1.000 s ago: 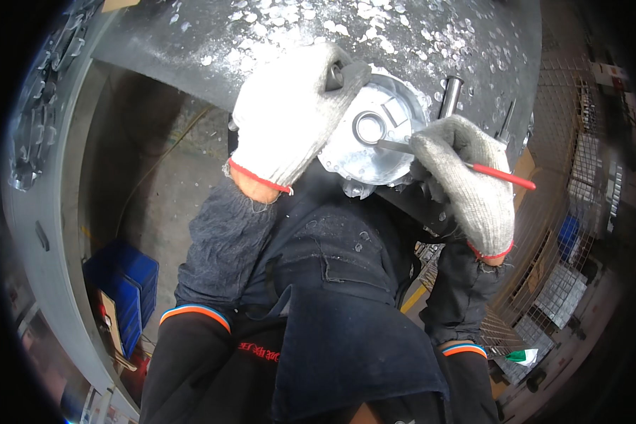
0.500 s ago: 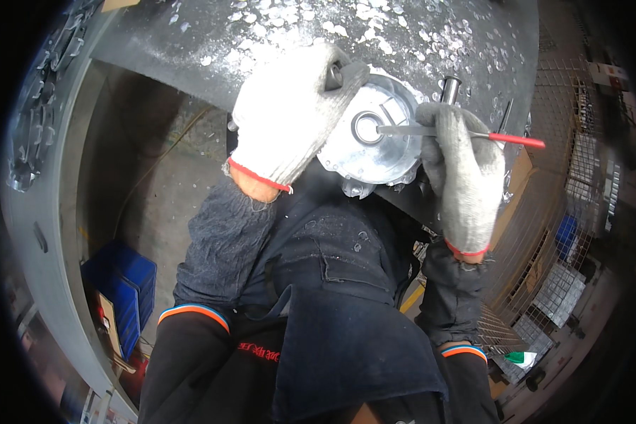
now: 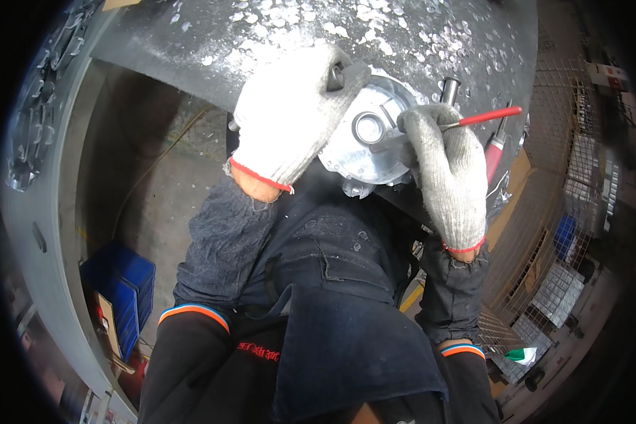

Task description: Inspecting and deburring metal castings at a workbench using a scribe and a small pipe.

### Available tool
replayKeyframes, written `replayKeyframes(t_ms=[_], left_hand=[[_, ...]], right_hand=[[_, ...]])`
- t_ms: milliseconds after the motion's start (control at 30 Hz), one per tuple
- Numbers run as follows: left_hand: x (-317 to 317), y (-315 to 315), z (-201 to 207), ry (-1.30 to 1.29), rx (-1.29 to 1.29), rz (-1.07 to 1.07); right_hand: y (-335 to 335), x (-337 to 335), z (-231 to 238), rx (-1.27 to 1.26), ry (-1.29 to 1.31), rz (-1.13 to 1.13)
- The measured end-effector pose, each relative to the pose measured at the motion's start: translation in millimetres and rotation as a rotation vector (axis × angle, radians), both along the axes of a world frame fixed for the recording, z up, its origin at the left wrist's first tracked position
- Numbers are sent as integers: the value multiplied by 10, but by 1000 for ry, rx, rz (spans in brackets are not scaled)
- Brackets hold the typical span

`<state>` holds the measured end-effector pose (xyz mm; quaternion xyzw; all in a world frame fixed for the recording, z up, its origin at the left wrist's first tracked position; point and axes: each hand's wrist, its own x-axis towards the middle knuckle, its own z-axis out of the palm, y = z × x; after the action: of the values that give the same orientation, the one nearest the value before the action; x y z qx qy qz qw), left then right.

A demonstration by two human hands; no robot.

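A round silvery metal casting [image 3: 350,159] with a raised ring at its centre lies at the table's near edge. My left hand [image 3: 286,113], in a white knit glove, is closed on its left rim; a dark rounded end pokes out between thumb and fingers. In my gloved right hand [image 3: 445,162] is a slim file [image 3: 491,115] with a red handle, gripped between thumb and fingers. The handle points out to the right. The file's grey blade reaches over the casting just right of the central ring, partly hidden by the fingers.
White flakes [image 3: 374,14] litter the dark tabletop [image 3: 169,53]. Right of my right hand stand a dark metal cylinder [image 3: 450,90] and a second red-handled tool [image 3: 497,152]. A wire mesh cage [image 3: 544,177] borders the right side. Blue bins [image 3: 124,297] sit on the floor at left.
My right hand has shifted left over the casting, and the file has tilted so its red handle points higher. The second red-handled tool shows more now. My left hand stays put.
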<state>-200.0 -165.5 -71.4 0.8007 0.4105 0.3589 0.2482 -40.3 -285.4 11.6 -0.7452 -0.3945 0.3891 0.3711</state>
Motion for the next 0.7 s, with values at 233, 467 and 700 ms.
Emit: replayKeyframes(t_ms=[233,467,700], left_hand=[[-13,7,16,29,-18,13],[-7,13,24,26,-24,6],[2,-1,65,41,-97,16]], right_hand=[[-5,-3,-105,95,127,-142],[5,134,-222,218,-192,6],[39,110,-167,191,-124,-94]])
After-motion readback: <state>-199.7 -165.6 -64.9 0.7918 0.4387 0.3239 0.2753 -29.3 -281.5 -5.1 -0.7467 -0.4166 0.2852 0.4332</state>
